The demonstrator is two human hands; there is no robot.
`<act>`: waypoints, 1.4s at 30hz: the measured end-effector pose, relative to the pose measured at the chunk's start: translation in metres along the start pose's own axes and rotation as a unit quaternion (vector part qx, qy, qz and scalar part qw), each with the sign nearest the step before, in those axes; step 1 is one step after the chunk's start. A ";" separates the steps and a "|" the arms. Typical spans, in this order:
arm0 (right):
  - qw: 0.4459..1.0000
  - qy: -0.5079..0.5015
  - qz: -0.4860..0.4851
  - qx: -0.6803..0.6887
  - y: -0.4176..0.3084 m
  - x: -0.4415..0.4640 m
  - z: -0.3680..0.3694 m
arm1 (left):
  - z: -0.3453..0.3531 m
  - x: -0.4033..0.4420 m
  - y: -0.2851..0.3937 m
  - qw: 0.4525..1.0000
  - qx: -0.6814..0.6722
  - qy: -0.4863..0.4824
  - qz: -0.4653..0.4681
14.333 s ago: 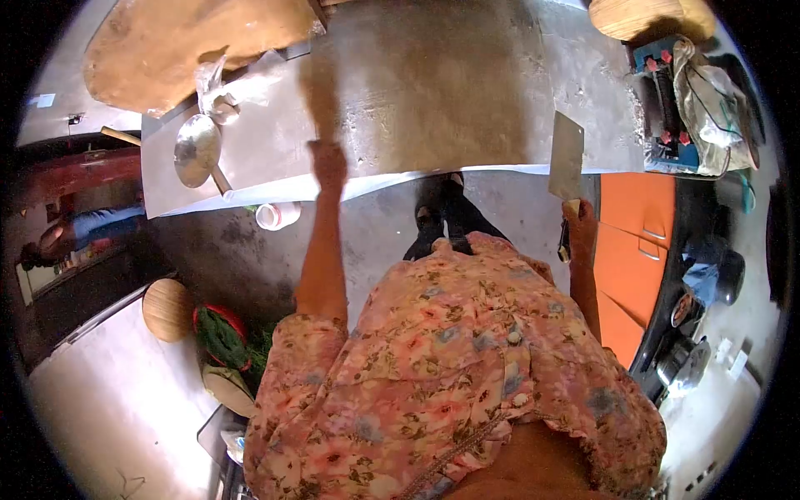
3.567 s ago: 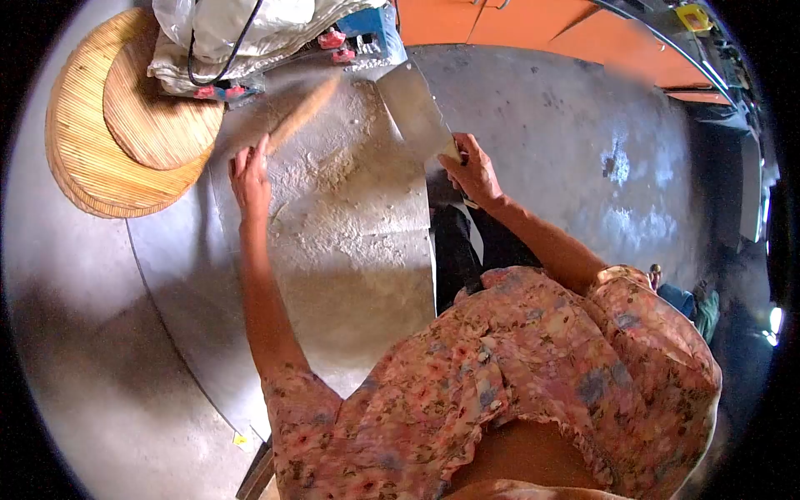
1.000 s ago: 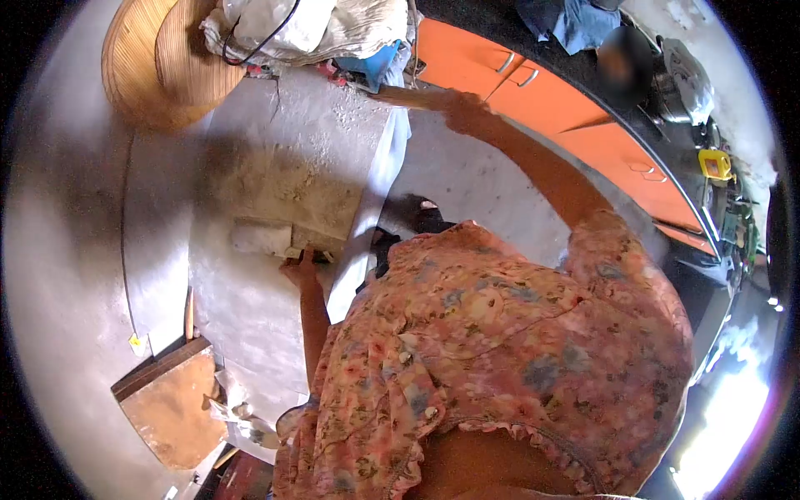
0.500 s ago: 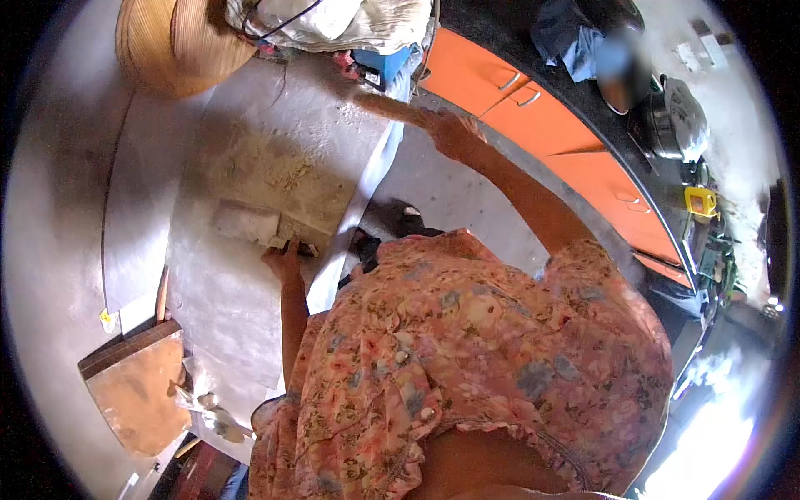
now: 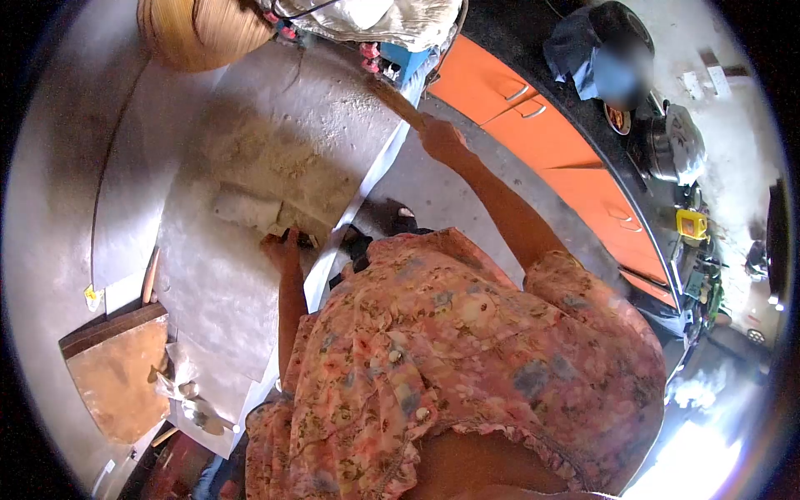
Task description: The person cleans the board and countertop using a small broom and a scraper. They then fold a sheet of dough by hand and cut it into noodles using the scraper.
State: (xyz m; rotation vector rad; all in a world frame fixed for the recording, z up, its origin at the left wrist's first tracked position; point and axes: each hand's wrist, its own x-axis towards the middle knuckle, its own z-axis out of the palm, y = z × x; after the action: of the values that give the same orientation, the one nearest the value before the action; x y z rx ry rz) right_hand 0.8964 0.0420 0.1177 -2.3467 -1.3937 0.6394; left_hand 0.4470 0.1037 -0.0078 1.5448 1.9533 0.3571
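My right hand (image 5: 443, 140) is closed around a light-brown, stick-like wooden tool (image 5: 393, 100), held out over the edge of the grey surface (image 5: 217, 300). Its exact kind is unclear. My left hand (image 5: 283, 248) is closed at a small dark object (image 5: 307, 240), perhaps a handle, low over the same surface. Beside those fingers lies a flat greyish rectangular piece (image 5: 248, 207); whether it joins the dark object I cannot tell. Pale crumbs or dust (image 5: 287, 158) are scattered just beyond it.
Orange cupboards (image 5: 533, 125) under a black counter run along the right, with a metal pot (image 5: 673, 146) and a yellow container (image 5: 691, 224) on top. A round woven item (image 5: 200, 33) and a whitish cloth bundle (image 5: 375, 21) stand at the far end. A wooden board (image 5: 121, 375) is at lower left.
My right hand has shifted slightly left and down in view, and the wooden tool has tilted more steeply. My left hand stays nearly in place. The whole view has turned a little.
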 end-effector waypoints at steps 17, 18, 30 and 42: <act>0.999 0.008 -0.036 -0.024 0.018 0.006 0.013 | -0.005 -0.019 0.023 0.973 -0.230 0.024 -0.022; 0.999 0.000 -0.028 -0.015 0.017 0.004 0.017 | -0.003 -0.015 0.019 0.978 -0.207 0.027 -0.017; 0.994 0.027 0.024 0.104 -0.047 0.074 0.078 | 0.011 0.002 -0.039 0.972 -0.178 0.094 -0.121; 0.990 0.111 -0.089 0.023 -0.076 0.019 0.130 | -0.119 -0.078 0.011 0.891 -0.421 0.101 -0.134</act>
State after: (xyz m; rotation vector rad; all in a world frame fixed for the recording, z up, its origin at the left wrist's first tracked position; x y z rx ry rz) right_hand 0.7789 0.1015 0.0419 -2.1510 -1.4482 0.3431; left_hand 0.3931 0.0517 0.1134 0.6832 1.7467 1.1031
